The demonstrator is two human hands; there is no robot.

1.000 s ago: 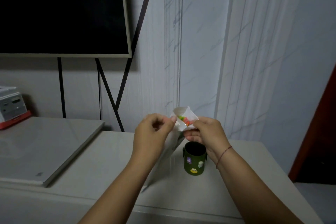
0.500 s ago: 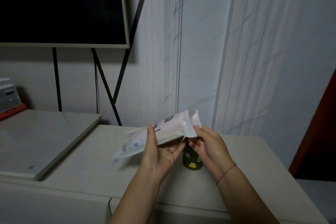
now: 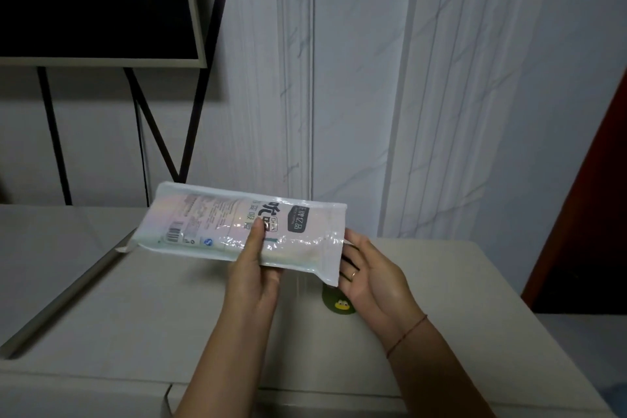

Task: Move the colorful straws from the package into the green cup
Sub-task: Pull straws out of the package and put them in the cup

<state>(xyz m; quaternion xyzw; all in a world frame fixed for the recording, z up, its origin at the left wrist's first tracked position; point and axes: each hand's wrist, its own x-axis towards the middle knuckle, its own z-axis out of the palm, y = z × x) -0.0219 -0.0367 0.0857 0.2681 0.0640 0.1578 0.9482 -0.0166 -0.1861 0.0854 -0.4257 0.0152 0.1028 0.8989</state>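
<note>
1. A left hand (image 3: 252,268) holds a pale, shiny package (image 3: 237,224) almost level above a white table (image 3: 135,316). Its grip pinches the middle, thumb on the printed face and fingers beneath.
2. The right hand (image 3: 369,278) sits at the package's right end, its grip spread and loose, fingertips hidden behind the plastic.
3. The green cup (image 3: 334,305) stands on the table just below that end (only its base and a frog sticker show).
4. The straws cannot be made out through the wrapper.
5. Likely risk: tipped too fast, the straws could slide out in a bunch and miss the narrow, half-hidden cup — or a hand could knock it over.
</note>
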